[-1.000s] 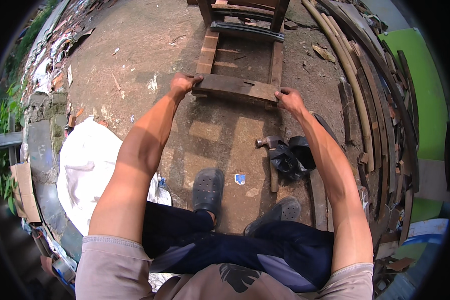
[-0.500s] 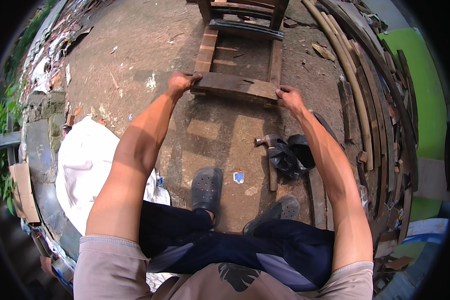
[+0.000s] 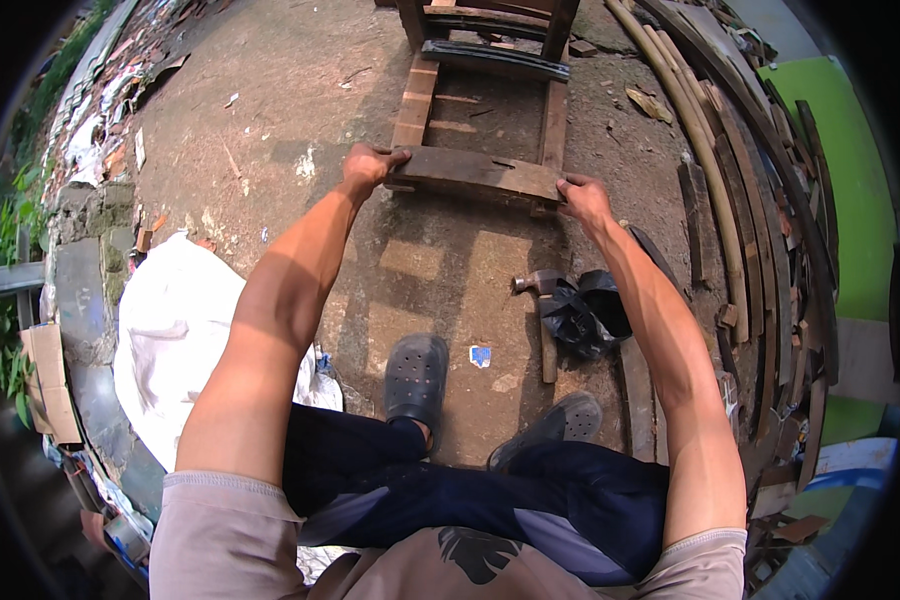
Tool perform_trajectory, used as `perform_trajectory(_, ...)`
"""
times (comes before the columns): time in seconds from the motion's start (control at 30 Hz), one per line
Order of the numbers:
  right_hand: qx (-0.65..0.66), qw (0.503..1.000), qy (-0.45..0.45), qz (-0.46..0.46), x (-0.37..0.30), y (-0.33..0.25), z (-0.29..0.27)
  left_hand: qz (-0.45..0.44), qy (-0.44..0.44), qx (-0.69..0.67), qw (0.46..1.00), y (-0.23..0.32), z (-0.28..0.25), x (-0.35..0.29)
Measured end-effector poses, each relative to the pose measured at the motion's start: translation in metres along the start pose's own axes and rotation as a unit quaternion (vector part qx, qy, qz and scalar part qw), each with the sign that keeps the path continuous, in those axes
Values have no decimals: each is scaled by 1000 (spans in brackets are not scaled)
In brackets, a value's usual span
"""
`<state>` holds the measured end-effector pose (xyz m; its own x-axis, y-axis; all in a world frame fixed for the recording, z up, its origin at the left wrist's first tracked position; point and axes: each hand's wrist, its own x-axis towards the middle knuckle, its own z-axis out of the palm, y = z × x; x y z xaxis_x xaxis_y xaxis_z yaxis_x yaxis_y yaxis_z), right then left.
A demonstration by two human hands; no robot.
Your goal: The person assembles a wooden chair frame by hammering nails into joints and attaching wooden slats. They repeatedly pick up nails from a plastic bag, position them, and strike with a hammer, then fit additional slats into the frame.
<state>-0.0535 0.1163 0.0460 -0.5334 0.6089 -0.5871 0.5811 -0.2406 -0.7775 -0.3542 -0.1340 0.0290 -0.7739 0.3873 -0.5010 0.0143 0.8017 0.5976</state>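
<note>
A brown wooden board (image 3: 475, 172) lies across the near end of a wooden frame (image 3: 416, 105), which has two side rails and dark crosspieces farther off. My left hand (image 3: 372, 165) grips the board's left end, thumb on top. At its right end my right hand (image 3: 585, 198) is closed round the corner. The undersides of both grips are hidden. On the ground nearer to me, a hammer (image 3: 548, 335) with a wooden handle rests against a black plastic bag (image 3: 588, 315), below my right forearm.
Long wooden poles and planks (image 3: 725, 200) are stacked along the right, beside a green panel (image 3: 860, 180). A white sack (image 3: 175, 330) lies at the left next to a low block wall (image 3: 80, 270). My feet in dark clogs (image 3: 416, 378) stand on the concrete ground.
Almost nothing differs. The whole scene sits slightly farther right and lower in the picture, and both hands keep hold of the board's ends.
</note>
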Motion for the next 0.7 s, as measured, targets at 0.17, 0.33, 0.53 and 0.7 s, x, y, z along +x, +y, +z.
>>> perform_trajectory(0.17,-9,1000,20,8,4,4,-2,4,0,15,1000,17,0,-19)
perform_trajectory(0.33,-3,1000,15,16,2,1,-1,13,0,-4,1000,11,-3,-18)
perform_trajectory(0.53,10,999,7,33,6,1,-3,9,-4,-31,999,6,0,-9)
perform_trajectory(0.7,4,999,-2,49,12,4,-7,20,3,-13,1000,10,1,-12)
